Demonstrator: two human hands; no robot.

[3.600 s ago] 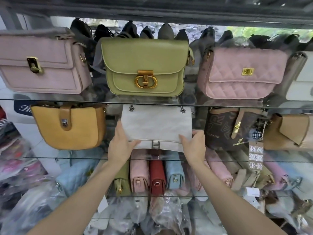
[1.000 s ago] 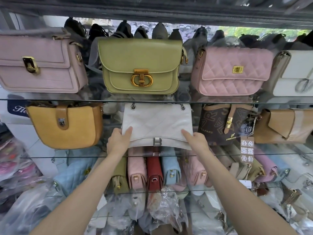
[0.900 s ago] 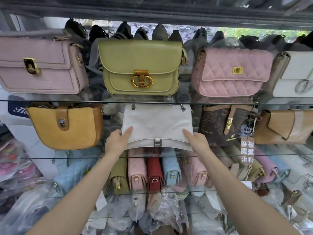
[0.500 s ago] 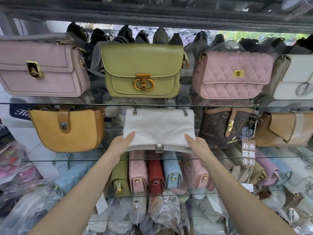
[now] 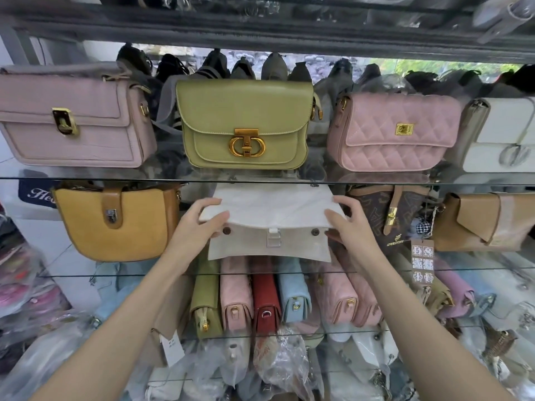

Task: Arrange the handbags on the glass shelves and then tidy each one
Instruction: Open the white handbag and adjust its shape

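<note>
A white quilted handbag [image 5: 269,247] stands in the middle of the second glass shelf [image 5: 86,275]. Its front flap [image 5: 269,209] is lifted, showing two dark snaps and a silver clasp on the body. My left hand [image 5: 199,224] pinches the flap's left corner, fingers on top and thumb below. The flap's right corner is pinched the same way by my right hand [image 5: 350,224].
A mustard bag [image 5: 115,224] sits left of the white one; a brown monogram bag [image 5: 405,209] and a tan bag [image 5: 486,221] sit right. The upper shelf [image 5: 86,178] carries mauve, green [image 5: 246,125], pink quilted [image 5: 393,131] and white bags. Several small bags [image 5: 266,299] stand below.
Both hands have raised the white bag's flap from closed to open, exposing its snaps and clasp. The hands stayed at the flap's two lower corners.
</note>
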